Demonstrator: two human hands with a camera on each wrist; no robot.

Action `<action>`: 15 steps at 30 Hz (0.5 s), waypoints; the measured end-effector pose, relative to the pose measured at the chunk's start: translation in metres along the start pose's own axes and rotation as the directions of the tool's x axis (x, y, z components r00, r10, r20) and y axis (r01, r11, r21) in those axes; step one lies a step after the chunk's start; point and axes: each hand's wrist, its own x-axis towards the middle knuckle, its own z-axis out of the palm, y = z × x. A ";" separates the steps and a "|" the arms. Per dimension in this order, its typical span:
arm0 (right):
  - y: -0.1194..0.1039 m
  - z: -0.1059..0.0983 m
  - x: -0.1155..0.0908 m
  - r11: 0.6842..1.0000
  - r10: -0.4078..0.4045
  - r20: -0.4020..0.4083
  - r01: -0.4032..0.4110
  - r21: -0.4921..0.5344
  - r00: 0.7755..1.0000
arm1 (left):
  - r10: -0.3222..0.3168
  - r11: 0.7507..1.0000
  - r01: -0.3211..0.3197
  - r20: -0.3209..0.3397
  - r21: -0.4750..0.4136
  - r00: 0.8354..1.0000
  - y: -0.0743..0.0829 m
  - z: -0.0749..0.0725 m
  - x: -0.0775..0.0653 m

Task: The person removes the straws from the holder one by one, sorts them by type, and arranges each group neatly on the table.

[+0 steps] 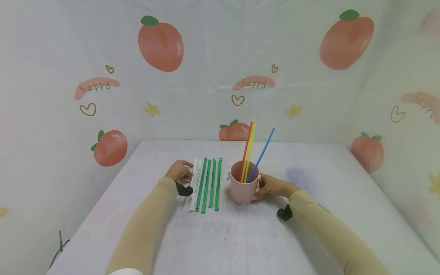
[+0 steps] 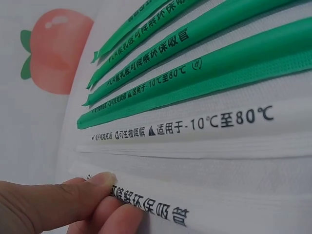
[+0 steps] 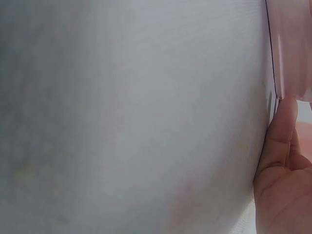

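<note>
On the bench [image 1: 220, 244], left hand [image 1: 180, 172] with pinching grip on leftmost white-wrapped straw [image 2: 161, 208], second white-wrapped straw [image 2: 204, 137] and four green-wrapped straws [image 1: 206, 186] alongside, right hand [image 1: 275, 186] gripping pink pail [image 1: 242, 192] holding red, yellow and blue straws [image 1: 251, 147]

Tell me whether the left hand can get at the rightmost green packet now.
Probably yes, once freed: the left hand pinches the leftmost white packet, and the packets between look low enough to reach over. The pink bucket stands beside the rightmost green packet, not on it.
</note>
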 end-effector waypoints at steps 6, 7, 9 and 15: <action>0.000 0.001 0.000 1.000 -0.001 0.007 0.001 0.011 1.000 | -0.008 1.000 0.008 -0.004 -0.004 1.000 0.000 0.000 -0.001; 0.000 0.001 0.000 1.000 -0.005 0.007 0.005 0.007 1.000 | -0.012 1.000 0.012 -0.004 -0.003 1.000 0.000 0.000 -0.001; 0.000 0.001 0.000 1.000 0.000 0.007 0.000 0.008 1.000 | -0.019 1.000 0.019 -0.002 -0.001 1.000 -0.001 0.000 -0.001; -0.001 0.000 -0.002 1.000 0.000 0.007 -0.001 0.011 1.000 | -0.033 0.999 0.033 0.008 -0.025 0.999 -0.002 -0.001 0.001</action>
